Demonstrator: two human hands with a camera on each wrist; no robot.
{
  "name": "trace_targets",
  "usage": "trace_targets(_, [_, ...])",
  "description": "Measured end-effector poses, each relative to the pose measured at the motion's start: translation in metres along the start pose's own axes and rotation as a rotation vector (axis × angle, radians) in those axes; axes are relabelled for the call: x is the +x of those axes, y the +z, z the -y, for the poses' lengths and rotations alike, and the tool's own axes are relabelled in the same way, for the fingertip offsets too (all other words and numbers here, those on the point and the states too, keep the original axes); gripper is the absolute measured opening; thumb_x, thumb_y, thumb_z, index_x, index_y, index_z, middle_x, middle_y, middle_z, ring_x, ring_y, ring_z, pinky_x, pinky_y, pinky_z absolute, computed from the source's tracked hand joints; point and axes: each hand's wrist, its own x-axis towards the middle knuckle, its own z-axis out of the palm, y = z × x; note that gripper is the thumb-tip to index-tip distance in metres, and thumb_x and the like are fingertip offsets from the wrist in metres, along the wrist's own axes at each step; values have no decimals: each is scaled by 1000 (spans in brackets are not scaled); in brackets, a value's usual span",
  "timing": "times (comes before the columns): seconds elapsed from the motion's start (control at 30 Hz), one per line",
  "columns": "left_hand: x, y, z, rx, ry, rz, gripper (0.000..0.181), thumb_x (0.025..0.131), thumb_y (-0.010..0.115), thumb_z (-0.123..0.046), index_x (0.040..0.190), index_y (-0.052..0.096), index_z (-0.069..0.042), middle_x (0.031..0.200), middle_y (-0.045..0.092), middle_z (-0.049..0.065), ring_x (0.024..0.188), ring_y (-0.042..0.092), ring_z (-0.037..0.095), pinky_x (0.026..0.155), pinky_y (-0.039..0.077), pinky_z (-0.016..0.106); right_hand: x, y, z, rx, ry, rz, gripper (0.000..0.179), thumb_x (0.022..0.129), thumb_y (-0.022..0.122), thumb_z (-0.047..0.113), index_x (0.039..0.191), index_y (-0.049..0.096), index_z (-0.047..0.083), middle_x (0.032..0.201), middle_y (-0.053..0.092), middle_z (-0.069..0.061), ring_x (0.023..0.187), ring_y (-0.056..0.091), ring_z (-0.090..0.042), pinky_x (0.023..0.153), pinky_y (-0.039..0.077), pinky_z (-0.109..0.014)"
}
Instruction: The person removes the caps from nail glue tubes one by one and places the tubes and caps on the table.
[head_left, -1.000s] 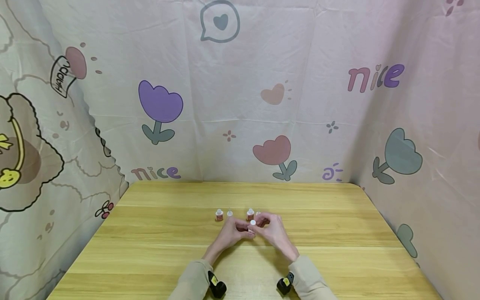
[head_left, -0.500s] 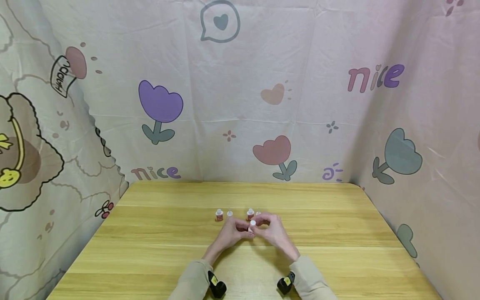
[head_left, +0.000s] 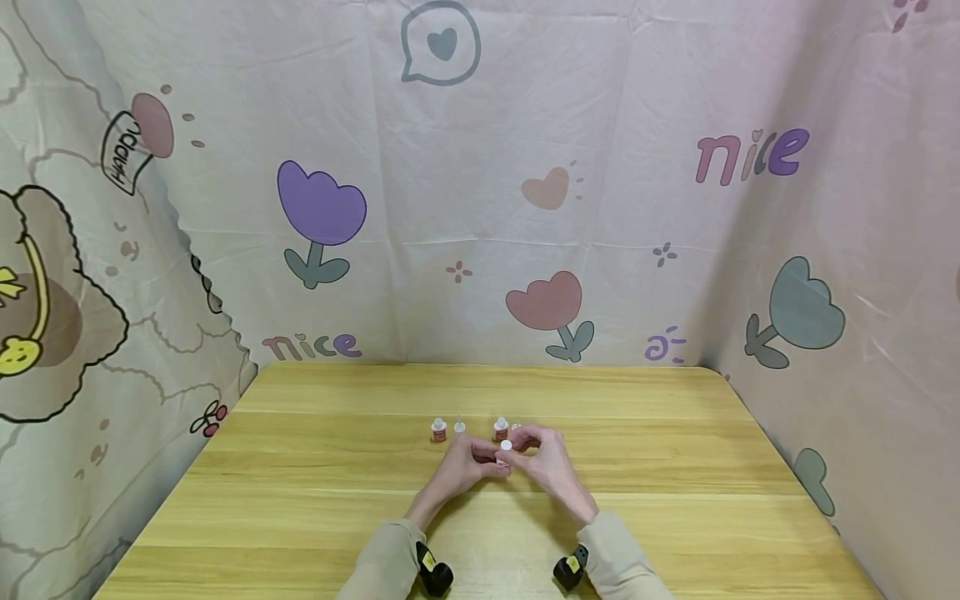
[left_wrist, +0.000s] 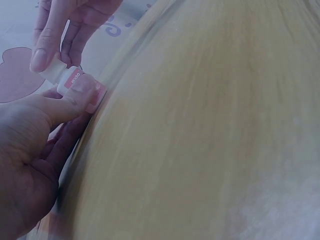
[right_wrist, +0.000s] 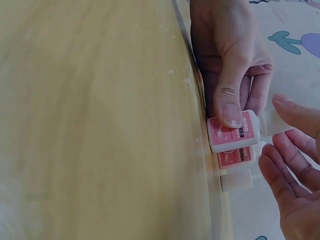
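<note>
A small white glue bottle (right_wrist: 230, 135) with a pink label stands between the two hands. In the head view, the left hand (head_left: 463, 467) grips its body from the left. The left thumb (left_wrist: 82, 87) lies across the label in the left wrist view. From the other side, the right hand (head_left: 550, 462) pinches the white cap (head_left: 506, 446) between thumb and fingers. The cap is at the bottle's top, and the bottle's base is partly hidden by the left fingers. Just behind the hands is a second bottle (head_left: 500, 429), with a white cap (head_left: 517, 427) beside it, partly covered by the right hand.
Farther left stands another similar bottle (head_left: 438, 431) with a separate white cap (head_left: 460, 427) next to it. The wooden table (head_left: 300, 500) reaches back to a printed cloth wall (head_left: 465, 208). Black wrist cameras sit on both forearms.
Both hands stay in nearly the same place on the bottle. The right fingers shift slightly at the cap and return close to their earlier position. The other bottles have not moved.
</note>
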Motion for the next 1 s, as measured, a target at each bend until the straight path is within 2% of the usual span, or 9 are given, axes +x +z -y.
trace_targets(0.2, [5,3,19,24,-9,-6,15,82,81,-3,96,79,-1,91,78,17,82,75,25,72,55,19,0,-1,0,46,-10,28,13,78,83,5,87,73,7,90,76,-10,78,64,-2,82,59,-29])
trace_targets(0.4, [5,1,22,3,-5,2,13,80,83,-9,93,80,-6,89,79,13,76,70,7,70,53,18,-1,-2,-1,102,-33,72,11,82,80,2,91,74,2,102,76,-18,88,68,-20,86,59,-40])
trace_targets(0.57, [5,1,20,17,1,6,15,81,83,-10,95,80,-5,91,79,12,76,68,-1,72,54,17,-2,-1,4,85,-20,77,19,82,79,-1,99,72,-5,105,74,-24,91,69,-30,88,58,-49])
trace_targets(0.73, [5,1,20,19,-3,6,17,81,83,-10,97,80,-5,92,79,13,78,70,0,73,55,17,-5,-6,27,53,20,58,20,78,81,-4,95,71,-7,95,73,-24,81,68,-23,85,57,-52])
trace_targets(0.83, [5,1,20,17,-5,7,15,81,83,-11,96,80,-6,91,79,12,78,71,3,73,55,17,-7,-10,39,49,12,57,17,78,80,-6,91,70,-8,91,73,-24,78,68,-24,83,57,-53])
trace_targets(0.93, [4,1,20,11,-1,5,14,81,83,-9,95,80,-6,90,79,13,79,72,9,72,54,19,-6,-8,31,48,-16,54,14,79,78,-7,91,71,-7,92,74,-24,78,69,-28,83,58,-53])
trace_targets(1.0, [4,2,17,17,-5,2,13,81,82,-6,94,79,-4,90,79,15,80,72,15,72,55,21,-4,-5,16,57,-44,59,13,80,79,-5,91,72,-4,93,75,-22,79,70,-24,82,59,-47])
